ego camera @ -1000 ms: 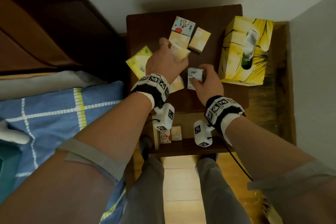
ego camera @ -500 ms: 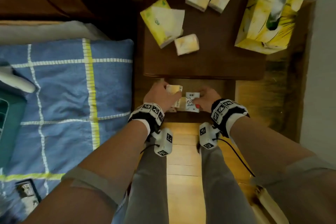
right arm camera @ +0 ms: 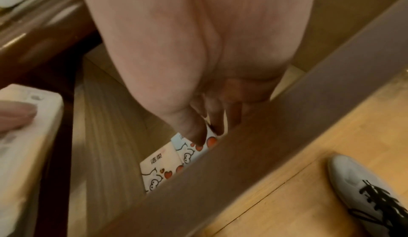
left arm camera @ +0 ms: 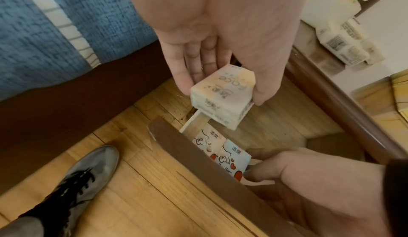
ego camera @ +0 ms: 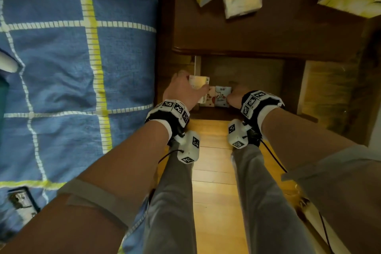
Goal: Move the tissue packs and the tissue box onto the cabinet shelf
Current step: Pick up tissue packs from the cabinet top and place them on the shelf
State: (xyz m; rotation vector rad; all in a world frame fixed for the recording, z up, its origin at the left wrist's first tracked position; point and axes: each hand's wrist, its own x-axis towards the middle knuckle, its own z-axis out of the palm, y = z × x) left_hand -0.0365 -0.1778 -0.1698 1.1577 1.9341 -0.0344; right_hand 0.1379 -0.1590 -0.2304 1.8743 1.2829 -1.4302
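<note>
fingers of left hand pinch pale pack tilted downward; right hand grips cartoon pack.

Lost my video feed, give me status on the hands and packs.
Left hand holds a pale pack above the shelf. Right hand setting the blue cartoon pack down. Nothing blocking.

Blue checked bedspread at left, wooden floor below, grey lace-up shoe on the floor.
</note>
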